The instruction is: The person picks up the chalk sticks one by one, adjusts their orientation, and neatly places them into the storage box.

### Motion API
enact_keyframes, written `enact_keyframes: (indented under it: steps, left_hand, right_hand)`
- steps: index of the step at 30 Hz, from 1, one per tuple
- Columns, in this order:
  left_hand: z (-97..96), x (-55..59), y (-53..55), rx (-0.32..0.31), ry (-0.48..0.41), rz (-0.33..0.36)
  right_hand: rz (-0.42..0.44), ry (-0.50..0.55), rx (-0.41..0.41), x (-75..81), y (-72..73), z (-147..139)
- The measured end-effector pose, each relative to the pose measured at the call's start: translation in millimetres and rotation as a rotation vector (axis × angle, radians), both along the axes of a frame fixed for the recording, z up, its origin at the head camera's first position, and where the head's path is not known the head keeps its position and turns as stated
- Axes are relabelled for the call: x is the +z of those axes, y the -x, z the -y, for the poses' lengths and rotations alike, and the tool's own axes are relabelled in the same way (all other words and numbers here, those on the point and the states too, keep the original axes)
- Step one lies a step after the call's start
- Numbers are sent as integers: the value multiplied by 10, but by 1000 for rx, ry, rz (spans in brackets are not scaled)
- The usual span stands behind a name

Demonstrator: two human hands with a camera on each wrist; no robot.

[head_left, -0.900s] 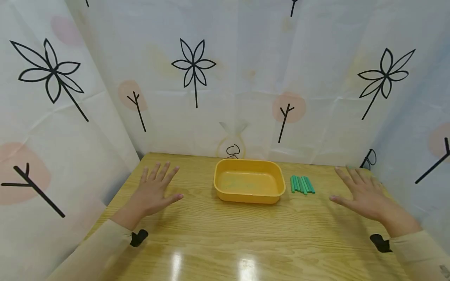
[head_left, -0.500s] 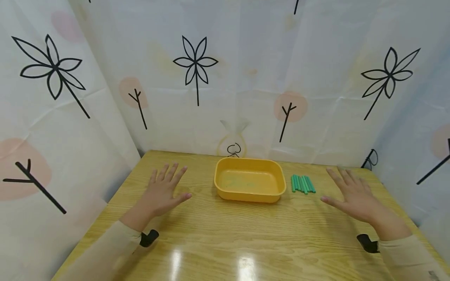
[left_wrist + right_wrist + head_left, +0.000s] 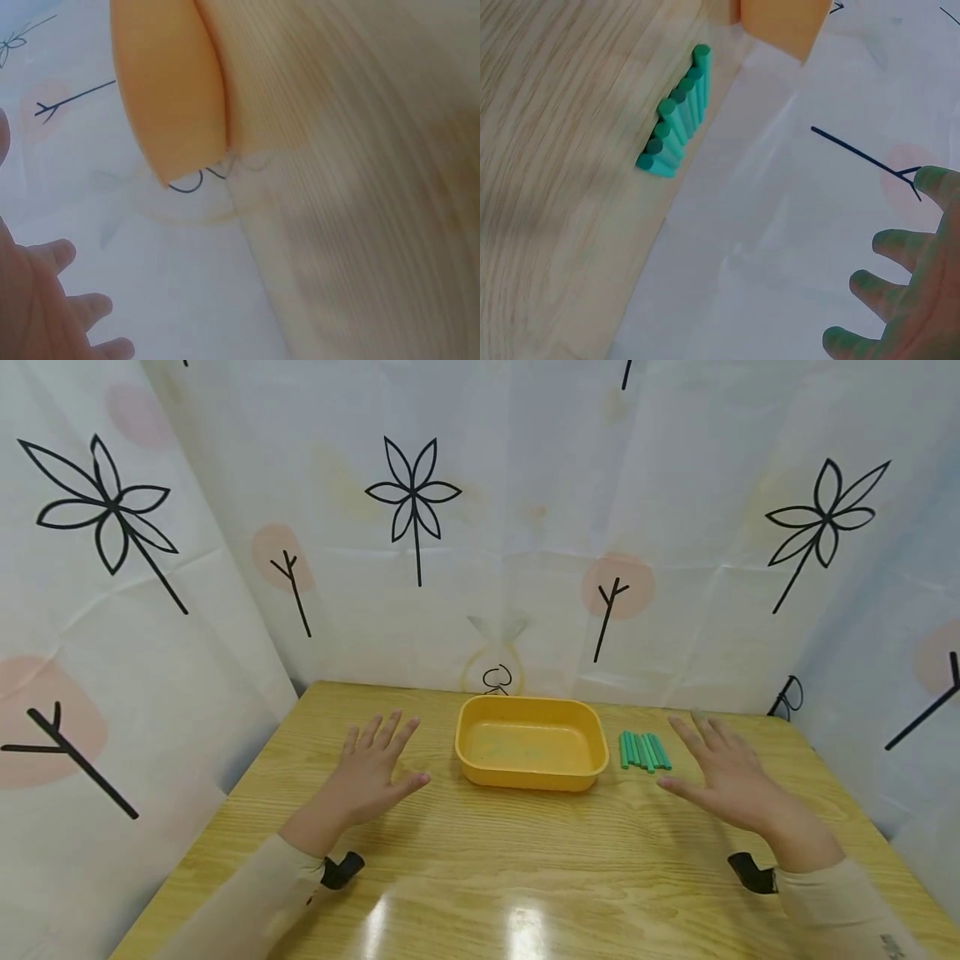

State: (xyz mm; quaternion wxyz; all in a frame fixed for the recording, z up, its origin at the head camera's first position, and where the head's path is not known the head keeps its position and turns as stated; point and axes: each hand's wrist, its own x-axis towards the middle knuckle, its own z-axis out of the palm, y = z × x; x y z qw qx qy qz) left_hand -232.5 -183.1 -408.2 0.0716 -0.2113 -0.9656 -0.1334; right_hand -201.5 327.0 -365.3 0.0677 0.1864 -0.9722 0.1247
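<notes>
A yellow rectangular tray (image 3: 532, 777) with rounded corners sits at the back middle of the wooden table, also in both wrist views. Several short green sticks (image 3: 643, 752) lie side by side to its right; the right wrist view shows their round ends. Left of the tray, my left hand (image 3: 367, 781) is spread above the table, fingers straight and holding nothing. My right hand (image 3: 731, 781), likewise spread and holding nothing, is to the right of the green sticks and apart from them. Fingers of each hand show at the edge of its wrist view.
The wooden table (image 3: 480, 860) reaches back to a white curtain (image 3: 510, 527) printed with black flowers and twigs, which also hangs on both sides. A thin black looped item (image 3: 785, 697) is by the back right corner. Light glints off the table's front.
Both hands have moved inward, the left hand rightward and the right hand leftward, closer to the tray and the green sticks. Tray and sticks have stayed in place.
</notes>
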Motion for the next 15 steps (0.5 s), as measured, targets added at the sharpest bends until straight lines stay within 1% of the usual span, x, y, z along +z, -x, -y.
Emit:
enact_keyframes:
  steps: [3, 9, 15]
  left_hand:
    - [-47, -19, 15, -6, -10, 5]
    - [-146, -38, 53, -14, -27, 25]
    - [-267, -64, 149, -14, -30, 19]
  right_hand:
    - [17, 7, 3, 12, 2, 67]
    - [22, 12, 23, 18, 29, 191]
    - [30, 33, 35, 0, 73, 275]
